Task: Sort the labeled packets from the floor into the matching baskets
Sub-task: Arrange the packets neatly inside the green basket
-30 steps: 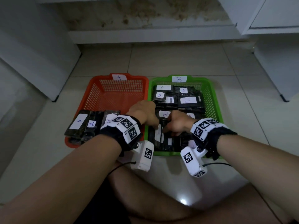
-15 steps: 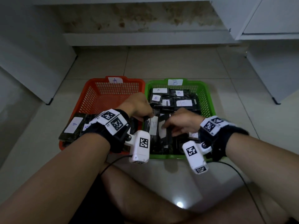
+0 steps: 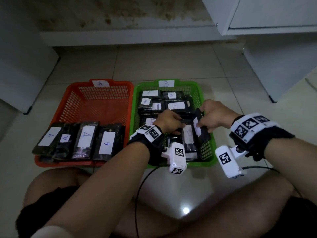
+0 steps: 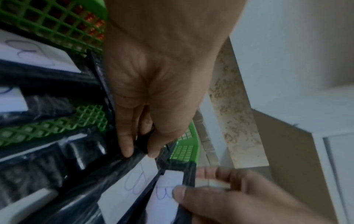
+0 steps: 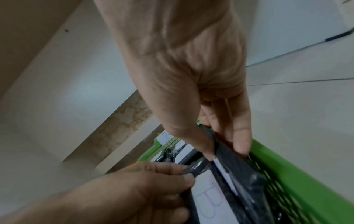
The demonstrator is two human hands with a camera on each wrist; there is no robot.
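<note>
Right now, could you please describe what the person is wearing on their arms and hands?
Bare forearms, no sleeves. Each wrist has a black strap with white blocks printed with black square codes, and a white camera box hangs below: left, right. A black cable trails down.

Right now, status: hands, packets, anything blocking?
Left hand pinching one B packet. Right hand pinching another. Both over green basket. Nothing blocking.

Lighting dim and cool throughout; a small glare spot is reflected on the floor tile (image 3: pixel 186 210). Wrist views are softly blurred, straight lines bowed at edges.
</note>
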